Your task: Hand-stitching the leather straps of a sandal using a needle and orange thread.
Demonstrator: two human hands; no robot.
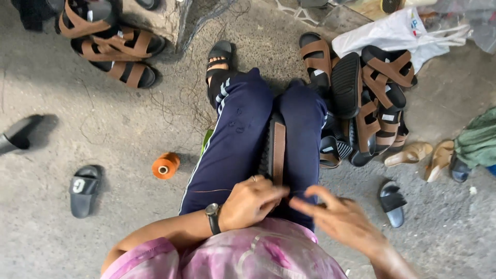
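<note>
Brown and black sandal [277,150]: it stands on its edge, clamped between the two knees in dark blue trousers [235,139]; this sandal is the landmark for all places below.
Left hand [251,202]: the fingers are curled together and pressed on the near end of the sandal; a ring is on one finger and a dark wristwatch [213,216] on the wrist.
Right hand [338,216]: just beside the near end of the sandal, on its right; the fingers are half spread, and the forefinger and thumb come together toward the sandal edge. If they pinch something, I cannot tell, it is too small.
Thread: a thin line lies over the left thigh, left of the sandal, and goes toward the left hand.
Pink shirt [248,256]: nearer to the camera than the sandal, below both hands.
Orange thread spool [165,166]: on the concrete floor [113,129], well left of the sandal.
Pile of sandals [364,98]: brown and black, right of the sandal, near the right knee.
White plastic bag [398,33]: beyond this pile, far right of the sandal.
Three more sandals [116,51]: far left and beyond the sandal.
Black slide [84,189]: left of the spool, well apart from the sandal.
</note>
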